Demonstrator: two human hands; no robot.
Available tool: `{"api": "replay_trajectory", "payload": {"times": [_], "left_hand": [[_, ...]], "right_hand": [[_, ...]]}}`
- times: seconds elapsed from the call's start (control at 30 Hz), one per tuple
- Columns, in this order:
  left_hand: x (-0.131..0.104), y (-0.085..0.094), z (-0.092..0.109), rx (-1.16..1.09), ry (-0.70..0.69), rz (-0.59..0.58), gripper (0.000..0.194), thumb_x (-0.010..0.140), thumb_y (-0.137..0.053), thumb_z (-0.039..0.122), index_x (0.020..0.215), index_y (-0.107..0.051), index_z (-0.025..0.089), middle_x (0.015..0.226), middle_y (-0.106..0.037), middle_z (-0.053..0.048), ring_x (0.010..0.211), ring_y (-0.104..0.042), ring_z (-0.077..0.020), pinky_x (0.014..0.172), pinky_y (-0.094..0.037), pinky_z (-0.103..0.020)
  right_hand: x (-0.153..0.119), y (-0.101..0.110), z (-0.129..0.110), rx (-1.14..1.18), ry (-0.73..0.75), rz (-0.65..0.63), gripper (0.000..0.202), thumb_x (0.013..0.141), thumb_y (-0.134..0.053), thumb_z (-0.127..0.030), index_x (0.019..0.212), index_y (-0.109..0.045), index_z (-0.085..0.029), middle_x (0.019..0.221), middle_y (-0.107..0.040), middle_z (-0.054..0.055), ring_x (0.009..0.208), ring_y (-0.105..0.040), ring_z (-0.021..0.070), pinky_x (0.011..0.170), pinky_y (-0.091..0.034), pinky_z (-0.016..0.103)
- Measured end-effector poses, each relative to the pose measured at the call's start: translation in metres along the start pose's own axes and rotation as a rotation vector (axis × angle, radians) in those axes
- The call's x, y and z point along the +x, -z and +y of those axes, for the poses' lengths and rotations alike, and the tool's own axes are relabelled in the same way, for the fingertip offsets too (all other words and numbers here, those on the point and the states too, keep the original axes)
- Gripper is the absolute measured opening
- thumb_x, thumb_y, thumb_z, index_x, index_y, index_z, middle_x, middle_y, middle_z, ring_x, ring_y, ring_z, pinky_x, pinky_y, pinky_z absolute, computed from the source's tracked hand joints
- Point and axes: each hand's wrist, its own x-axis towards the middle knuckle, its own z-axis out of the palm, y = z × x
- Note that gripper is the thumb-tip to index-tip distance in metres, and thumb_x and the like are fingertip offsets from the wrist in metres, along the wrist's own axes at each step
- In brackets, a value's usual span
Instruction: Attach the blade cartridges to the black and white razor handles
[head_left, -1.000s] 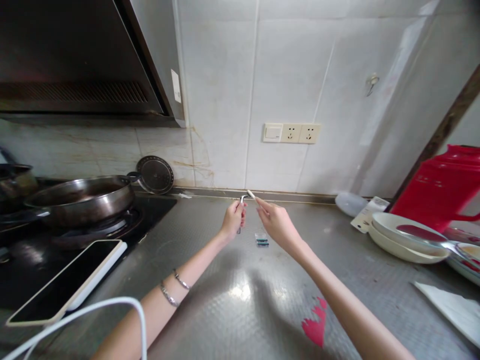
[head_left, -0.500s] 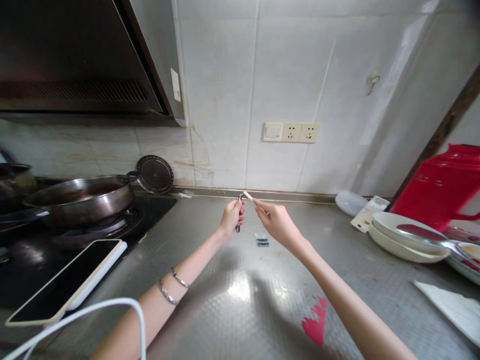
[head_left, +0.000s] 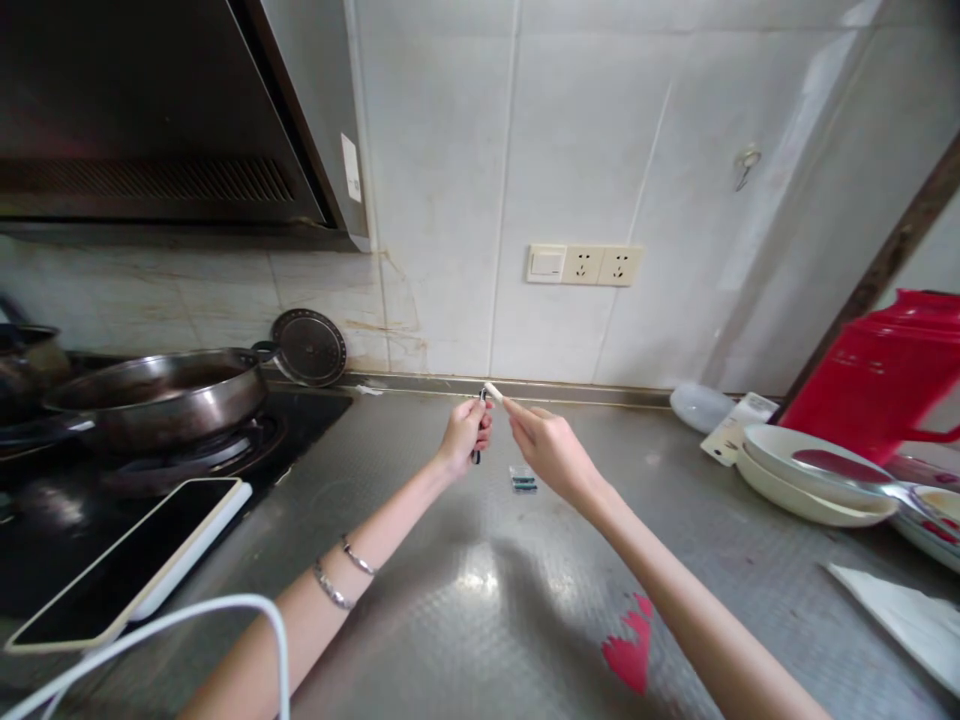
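My left hand (head_left: 464,438) is closed around a slim dark tool (head_left: 477,457). The dark lower end pokes out below the fist, and the bent, shiny upper end sticks up above it. A short white stick (head_left: 493,393) is pinched between the fingertips of my right hand (head_left: 553,448). Its free end is right at the top of the tool; whether they touch I cannot tell. On the metal counter (head_left: 420,620), between and below the hands, lies a small clear packet (head_left: 523,480) with dark teal pieces inside.
To the left, a steel pan (head_left: 172,400) sits on the black stove, with a phone (head_left: 127,565) and a white cable (head_left: 247,603) nearer me. White bowls (head_left: 810,490) and a red jug (head_left: 877,370) stand at the right. A red patch (head_left: 630,650) marks the counter.
The white stick has tilted slightly and come a touch nearer the tool's bent top. My left hand stays almost still.
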Motion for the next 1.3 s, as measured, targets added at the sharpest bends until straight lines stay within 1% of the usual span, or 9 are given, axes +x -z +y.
{"api": "replay_trajectory", "payload": {"times": [0.07,0.23,0.53,0.7,0.9,1.03,1.13,1.2,1.3], "left_hand": [[-0.001,-0.001,0.002,0.005,-0.021,0.010,0.021,0.078,-0.054,0.034,0.075,-0.045,0.016,0.054,-0.037,0.008,0.033,-0.024,0.0000,0.032,-0.014,-0.013],[-0.001,-0.001,0.005,-0.015,0.002,-0.005,0.018,0.080,-0.052,0.032,0.081,-0.047,0.016,0.054,-0.035,0.008,0.033,-0.024,-0.0005,0.032,-0.013,-0.013],[-0.001,-0.002,0.005,-0.003,-0.001,-0.013,0.018,0.080,-0.051,0.033,0.082,-0.048,0.016,0.054,-0.035,0.008,0.034,-0.024,-0.0005,0.032,-0.014,-0.013],[0.000,0.000,0.003,0.005,0.005,0.012,0.017,0.078,-0.053,0.031,0.077,-0.046,0.016,0.053,-0.036,0.008,0.033,-0.024,-0.0006,0.032,-0.014,-0.013],[0.003,0.009,0.003,0.041,0.014,-0.019,0.018,0.076,-0.053,0.032,0.080,-0.052,0.015,0.053,-0.040,0.006,0.035,-0.032,-0.0034,0.031,-0.021,-0.014],[0.004,0.011,0.004,0.139,-0.014,-0.031,0.024,0.075,-0.052,0.036,0.080,-0.056,0.013,0.051,-0.041,0.005,0.039,-0.038,-0.0052,0.035,-0.031,-0.016],[0.001,0.009,0.004,0.172,0.013,-0.079,0.025,0.072,-0.057,0.039,0.080,-0.054,0.015,0.050,-0.037,0.007,0.037,-0.032,-0.0043,0.031,-0.022,-0.015],[-0.002,0.005,0.003,0.233,0.023,-0.093,0.025,0.068,-0.063,0.037,0.077,-0.052,0.017,0.047,-0.034,0.009,0.035,-0.027,-0.0035,0.030,-0.016,-0.015],[-0.006,-0.001,-0.003,0.334,0.035,-0.072,0.030,0.066,-0.065,0.038,0.062,-0.044,0.018,0.040,-0.031,0.010,0.031,-0.022,-0.0026,0.031,-0.014,-0.017]], "right_hand": [[-0.001,0.000,-0.002,-0.018,0.027,-0.029,0.041,0.087,-0.037,-0.021,0.126,-0.050,-0.022,0.071,-0.059,0.005,0.058,-0.053,0.0123,0.055,-0.037,0.020],[-0.001,-0.001,-0.001,-0.042,0.003,0.037,0.042,0.087,-0.036,-0.020,0.127,-0.049,-0.021,0.077,-0.060,0.007,0.064,-0.055,0.0137,0.059,-0.039,0.021],[0.001,0.000,0.002,-0.028,-0.012,0.029,0.041,0.088,-0.036,-0.022,0.126,-0.050,-0.020,0.077,-0.060,0.008,0.065,-0.056,0.0141,0.059,-0.039,0.022],[0.000,0.002,0.001,0.004,0.055,-0.062,0.041,0.088,-0.036,-0.022,0.128,-0.048,-0.024,0.074,-0.060,0.005,0.063,-0.056,0.0133,0.060,-0.039,0.022],[0.006,0.014,0.019,0.048,-0.011,0.131,0.040,0.089,-0.036,-0.026,0.126,-0.048,-0.021,0.095,-0.061,0.010,0.076,-0.056,0.0173,0.064,-0.040,0.024],[0.013,0.017,0.040,0.195,-0.067,0.248,0.037,0.088,-0.037,-0.032,0.113,-0.059,-0.016,0.080,-0.060,0.006,0.066,-0.051,0.0142,0.060,-0.038,0.022],[0.014,0.012,0.050,0.283,-0.172,0.241,0.041,0.086,-0.039,-0.042,0.084,-0.067,-0.013,0.059,-0.050,0.000,0.054,-0.043,0.0115,0.051,-0.031,0.021],[0.013,0.007,0.054,0.296,-0.257,0.224,0.050,0.085,-0.036,-0.048,0.064,-0.064,-0.013,0.048,-0.038,-0.003,0.047,-0.037,0.0099,0.047,-0.025,0.021],[0.011,0.001,0.053,0.264,-0.301,0.234,0.053,0.084,-0.036,-0.051,0.051,-0.056,-0.015,0.043,-0.031,-0.004,0.044,-0.034,0.0088,0.046,-0.022,0.021]]}}
